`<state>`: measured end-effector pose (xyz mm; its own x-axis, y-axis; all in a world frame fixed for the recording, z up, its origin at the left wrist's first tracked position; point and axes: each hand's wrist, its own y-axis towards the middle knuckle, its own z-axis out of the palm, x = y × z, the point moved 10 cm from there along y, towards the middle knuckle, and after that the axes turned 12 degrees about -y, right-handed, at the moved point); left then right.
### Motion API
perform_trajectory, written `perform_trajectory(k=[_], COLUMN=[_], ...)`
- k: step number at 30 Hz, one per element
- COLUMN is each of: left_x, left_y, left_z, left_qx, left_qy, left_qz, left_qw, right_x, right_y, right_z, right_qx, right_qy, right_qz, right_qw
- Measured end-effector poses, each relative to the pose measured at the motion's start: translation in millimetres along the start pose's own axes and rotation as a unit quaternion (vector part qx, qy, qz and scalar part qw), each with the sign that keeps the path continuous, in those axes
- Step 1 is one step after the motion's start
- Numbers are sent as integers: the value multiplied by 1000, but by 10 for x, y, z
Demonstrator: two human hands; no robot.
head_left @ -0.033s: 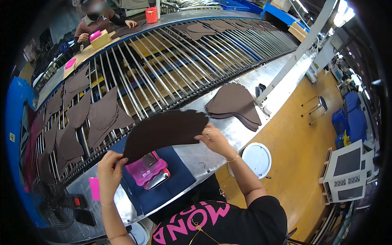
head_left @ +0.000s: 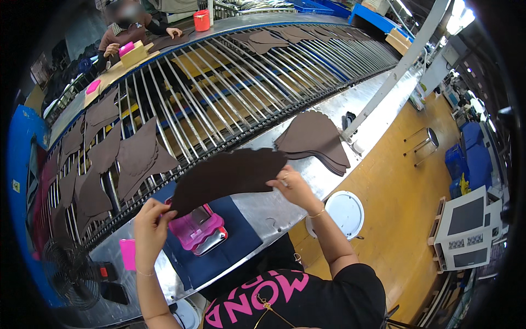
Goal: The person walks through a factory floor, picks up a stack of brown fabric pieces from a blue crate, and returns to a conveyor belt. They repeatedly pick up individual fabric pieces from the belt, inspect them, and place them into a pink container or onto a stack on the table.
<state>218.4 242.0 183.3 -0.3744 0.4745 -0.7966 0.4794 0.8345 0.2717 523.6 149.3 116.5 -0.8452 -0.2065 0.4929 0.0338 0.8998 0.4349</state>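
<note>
A curved dark brown sheet piece point(head_left: 230, 172) with a scalloped far edge is stretched between my two hands. My left hand point(head_left: 152, 225) pinches its left end, and my right hand point(head_left: 292, 185) grips the right end. Below the piece, partly covered by it, a pink template-like tool point(head_left: 198, 229) with a wavy edge lies on a dark blue mat point(head_left: 241, 233). Just beyond my right hand, a stack of similar brown pieces point(head_left: 313, 137) rests on the metal table.
A rack of metal rollers point(head_left: 219, 90) carries several brown pieces point(head_left: 139, 148) on its left. A small black fan point(head_left: 71, 274) and a pink card point(head_left: 127, 254) are at lower left. A slanted post point(head_left: 392, 79) rises at right. Across the rollers sits a co-worker point(head_left: 129, 33).
Both hands have shifted slightly to the right, carrying the brown piece with them. Its right end now sits closer to the stack.
</note>
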Motion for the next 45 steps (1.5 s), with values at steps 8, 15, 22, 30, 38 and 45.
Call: perform_trajectory(k=[8, 15, 22, 30, 38, 45], left_x=[-614, -1271, -36, 2273, 3449, 3483], left_y=[617, 1312, 1772, 1655, 1231, 1229], left_z=[760, 843, 605, -688, -1060, -1374], left_qx=[146, 123, 39, -150, -217, -268], left_qy=[91, -122, -269, -364, -252, 43], left_qz=[110, 241, -18, -224, -340, -238], left_qw=[979, 955, 962, 891, 879, 933], right_x=[-322, 200, 97, -1995, -2731, -3069], right_y=[-88, 271, 455, -256, -827, -875], right_z=[-1400, -1769, -1758, -1418, -1217, -1137], right_qx=[-157, -115, -200, -102, -54, -6], right_qy=[-67, -267, -334, -227, -369, -384], right_qz=[145, 76, 79, 317, 436, 470], right_qw=[975, 954, 918, 915, 819, 794])
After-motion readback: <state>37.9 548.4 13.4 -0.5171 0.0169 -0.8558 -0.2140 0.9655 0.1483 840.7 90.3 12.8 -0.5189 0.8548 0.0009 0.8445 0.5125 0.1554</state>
